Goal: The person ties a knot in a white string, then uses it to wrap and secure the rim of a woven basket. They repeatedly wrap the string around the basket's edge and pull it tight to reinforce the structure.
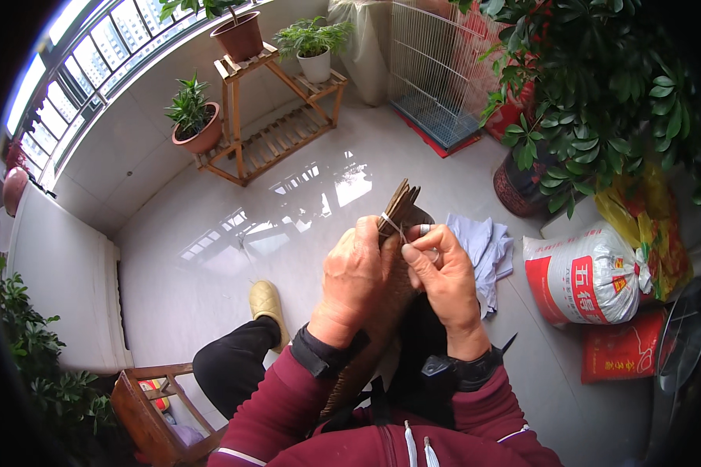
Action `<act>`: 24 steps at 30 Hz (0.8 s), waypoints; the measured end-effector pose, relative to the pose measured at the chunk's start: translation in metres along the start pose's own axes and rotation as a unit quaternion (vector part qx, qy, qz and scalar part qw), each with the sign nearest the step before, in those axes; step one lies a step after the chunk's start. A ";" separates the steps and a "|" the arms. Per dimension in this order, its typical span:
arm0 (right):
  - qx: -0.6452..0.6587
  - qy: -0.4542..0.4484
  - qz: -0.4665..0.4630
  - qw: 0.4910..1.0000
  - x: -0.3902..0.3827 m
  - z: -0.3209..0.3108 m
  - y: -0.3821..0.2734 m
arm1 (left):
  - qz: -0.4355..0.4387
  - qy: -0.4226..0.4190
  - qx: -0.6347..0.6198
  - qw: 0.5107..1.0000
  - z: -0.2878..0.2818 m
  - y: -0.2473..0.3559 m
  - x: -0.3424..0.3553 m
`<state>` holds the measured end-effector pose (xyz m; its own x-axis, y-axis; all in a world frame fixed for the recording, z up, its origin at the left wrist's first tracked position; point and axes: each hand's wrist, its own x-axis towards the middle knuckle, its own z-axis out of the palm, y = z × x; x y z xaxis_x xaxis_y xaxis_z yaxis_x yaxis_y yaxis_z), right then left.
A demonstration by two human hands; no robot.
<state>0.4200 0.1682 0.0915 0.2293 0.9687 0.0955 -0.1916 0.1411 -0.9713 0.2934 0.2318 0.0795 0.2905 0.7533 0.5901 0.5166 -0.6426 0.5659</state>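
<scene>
A bundle of flat brown strips (399, 202) points up and away from me, with a thin pale string (389, 221) wound around it. My left hand (355, 268) is closed around the bundle just below the string. At the bundle's right side my right hand (445, 280) pinches the string between thumb and fingers; a ring-like band shows on one finger. Below my hands, a long brown piece with a woven-looking surface (396, 307) runs down toward my lap. My forearms partly cover it, so its full shape stays hidden.
Folded pale blue cloth (479, 253) lies right of my hands. Further right are a tied white sack (576, 276), a red package (619, 350) and a large potted plant (592, 117). A wire cage (440, 78) and a wooden plant stand (276, 132) stand ahead; a wooden stool (144, 412) is lower left.
</scene>
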 end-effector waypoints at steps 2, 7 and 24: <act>0.081 -0.034 0.035 0.996 0.003 -0.010 -0.003 | -0.001 0.004 0.006 1.000 0.000 0.000 0.001; 0.004 -0.006 -0.162 0.987 0.003 -0.013 -0.001 | -0.002 0.010 0.003 1.000 0.000 0.003 0.000; 0.264 -0.122 -0.135 0.947 0.036 0.020 -0.048 | -0.008 0.006 -0.014 1.000 -0.002 0.005 -0.003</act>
<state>0.4189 0.2004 0.1460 0.1234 0.8920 0.4350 -0.6230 0.4108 -0.6656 0.2936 0.2259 0.0821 0.2721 0.7617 0.5880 0.4989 -0.6342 0.5907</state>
